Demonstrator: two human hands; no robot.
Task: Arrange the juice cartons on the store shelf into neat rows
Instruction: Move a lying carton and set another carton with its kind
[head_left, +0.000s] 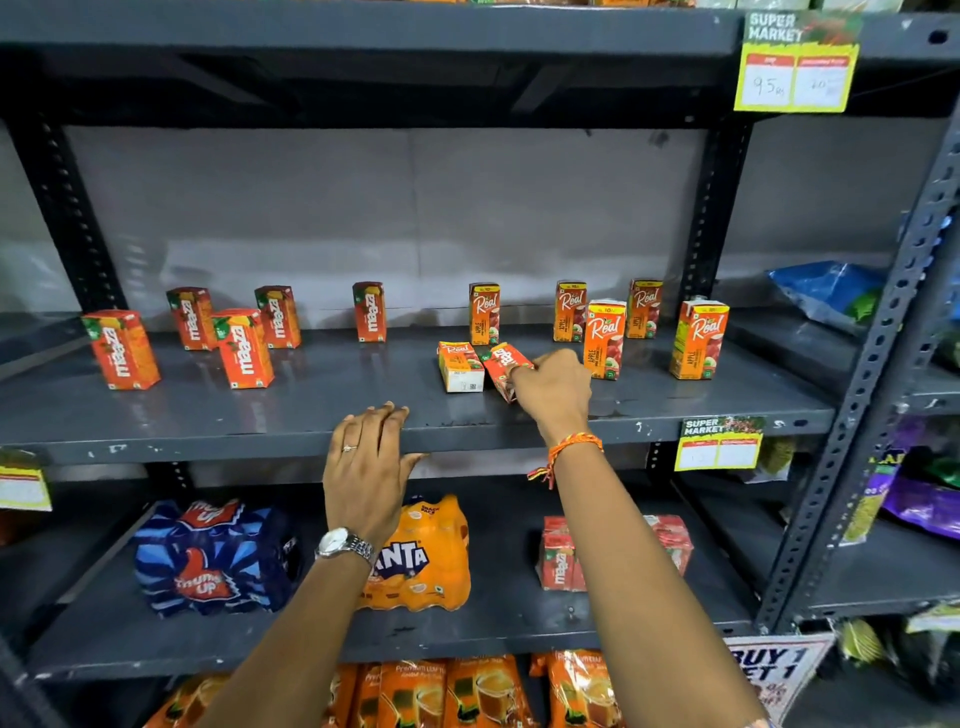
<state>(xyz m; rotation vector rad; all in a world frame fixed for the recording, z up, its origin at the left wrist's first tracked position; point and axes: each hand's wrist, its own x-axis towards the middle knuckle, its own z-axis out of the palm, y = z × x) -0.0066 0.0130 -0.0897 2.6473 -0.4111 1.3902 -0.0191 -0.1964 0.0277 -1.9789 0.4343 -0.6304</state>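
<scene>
On the dark metal store shelf (260, 431), five Maaza cartons (241, 347) stand scattered at left and five Real apple cartons (698, 339) upright at right. Two cartons lie flat mid-shelf: the right hand (553, 387) has its grip closed around the fallen Maaza carton (501, 364), just beside the toppled Real carton (460, 366). The left hand (369, 467) rests open, fingers spread, on the shelf's front edge.

Head view, close, facing shelf (311, 400)

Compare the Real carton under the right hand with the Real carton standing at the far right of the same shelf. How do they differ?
The held Real carton lies tipped over; the far-right Real carton stands upright. The right hand grips the first; nothing touches the second. The first sits mid-shelf, the second near the upright. Both are orange Real cartons.
</scene>
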